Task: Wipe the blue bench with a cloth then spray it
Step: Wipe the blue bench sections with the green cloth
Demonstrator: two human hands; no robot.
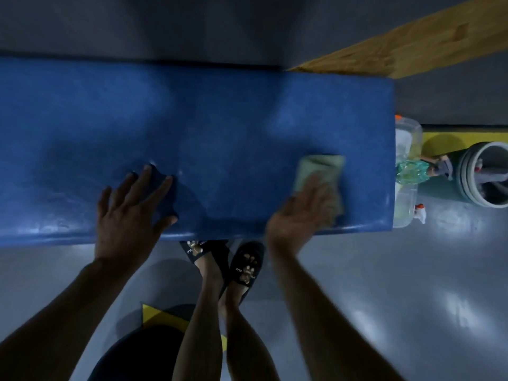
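From the head camera, looking straight down, the blue table (220, 127) runs across the picture with the person standing at its near edge. The right hand (299, 213) lies flat on a pale green cloth (320, 171) near the table's right end, its fingers straight and together, pressing the cloth down rather than curling round it. The left hand (129, 213) rests on the table well to the left, fingers spread and straight, holding nothing, likely as a brace. This looks like the wiping step, with much of the surface to the left probably not yet covered. Just off the right end, spray bottles (412, 169) sit in a clear bin (406, 138) on the floor. The next move calls for steady flat pressure and sweeping the cloth along the table before reaching for a bottle.
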